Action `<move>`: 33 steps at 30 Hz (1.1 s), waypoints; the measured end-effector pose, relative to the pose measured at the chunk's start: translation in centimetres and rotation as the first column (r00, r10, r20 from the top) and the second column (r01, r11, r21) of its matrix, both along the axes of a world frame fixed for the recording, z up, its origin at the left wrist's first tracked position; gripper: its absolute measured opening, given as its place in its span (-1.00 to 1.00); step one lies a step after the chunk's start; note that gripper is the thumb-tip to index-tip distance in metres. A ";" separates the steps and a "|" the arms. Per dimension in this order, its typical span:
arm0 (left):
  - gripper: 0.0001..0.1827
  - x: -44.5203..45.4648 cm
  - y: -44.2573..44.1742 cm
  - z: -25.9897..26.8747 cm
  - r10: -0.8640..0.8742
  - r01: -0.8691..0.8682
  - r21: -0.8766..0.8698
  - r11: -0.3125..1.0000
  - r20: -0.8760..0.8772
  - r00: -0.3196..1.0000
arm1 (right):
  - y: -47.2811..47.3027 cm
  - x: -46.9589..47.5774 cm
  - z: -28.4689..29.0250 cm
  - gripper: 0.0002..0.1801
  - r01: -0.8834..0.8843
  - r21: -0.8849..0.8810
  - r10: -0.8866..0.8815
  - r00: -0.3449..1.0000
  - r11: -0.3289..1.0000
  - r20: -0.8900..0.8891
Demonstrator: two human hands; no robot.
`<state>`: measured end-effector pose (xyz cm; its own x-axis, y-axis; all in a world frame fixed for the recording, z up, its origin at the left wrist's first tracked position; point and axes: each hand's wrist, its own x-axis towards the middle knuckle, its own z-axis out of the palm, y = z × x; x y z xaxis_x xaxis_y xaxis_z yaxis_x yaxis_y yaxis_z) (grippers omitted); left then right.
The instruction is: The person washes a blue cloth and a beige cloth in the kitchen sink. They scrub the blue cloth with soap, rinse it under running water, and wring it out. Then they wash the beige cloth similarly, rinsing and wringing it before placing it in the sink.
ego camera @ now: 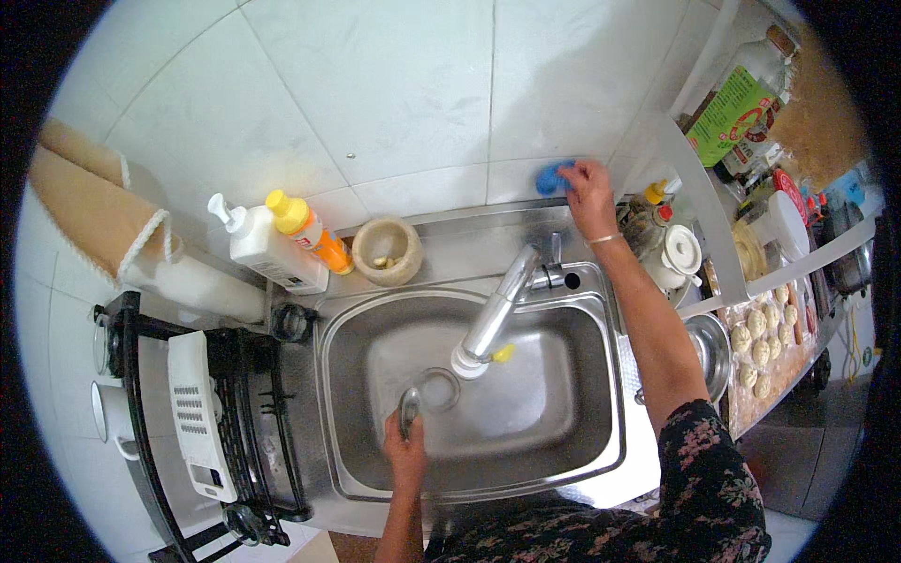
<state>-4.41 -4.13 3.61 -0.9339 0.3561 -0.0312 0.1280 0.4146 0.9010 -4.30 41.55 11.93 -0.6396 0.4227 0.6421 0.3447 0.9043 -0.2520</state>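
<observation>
My left hand [405,443] is over the lower left of the stainless-steel sink [394,324]. It grips a small round metal piece [409,408], seen nearly edge-on, perhaps a drain strainer. Just beyond that piece is the round drain [438,389] in the sink floor. My right hand [591,197] reaches past the faucet to the tiled wall. Its fingertips are pinched on a blue scrubber or sponge [551,179] at the back ledge. Between my arms, the chrome faucet [496,310] points down into the sink, with a yellow tab [502,353] by its spout.
A white pump bottle [274,253], an orange bottle [313,236] and a stone mortar [387,252] line the back left. A black dish rack [134,380] holds a white grater [197,415]. Rightward are a white lidded pot [679,257], a metal rack [711,211] and shaped dough pieces [760,352].
</observation>
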 end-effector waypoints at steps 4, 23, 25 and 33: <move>-0.71 0.6 -0.6 0.4 0.046 -0.032 -0.061 0.998 0.246 0.968 | -2.5 -2.8 7.2 -0.59 0.016 0.133 0.035 0.926 0.991 -0.375; -0.76 0.5 1.3 0.9 0.095 -0.090 -0.033 0.995 0.236 0.967 | 0.7 -2.0 1.9 -0.63 -0.039 0.125 0.062 0.981 0.991 -0.185; -0.76 0.5 1.7 1.2 0.071 -0.068 -0.021 0.997 0.228 0.971 | 1.1 -0.6 -3.5 -0.64 -0.052 0.066 0.055 0.998 0.996 -0.040; -0.74 0.9 0.6 0.9 0.203 -0.185 -0.098 0.978 0.226 0.953 | -1.6 -3.0 4.0 -0.65 0.072 -0.043 -0.084 0.886 0.996 -0.457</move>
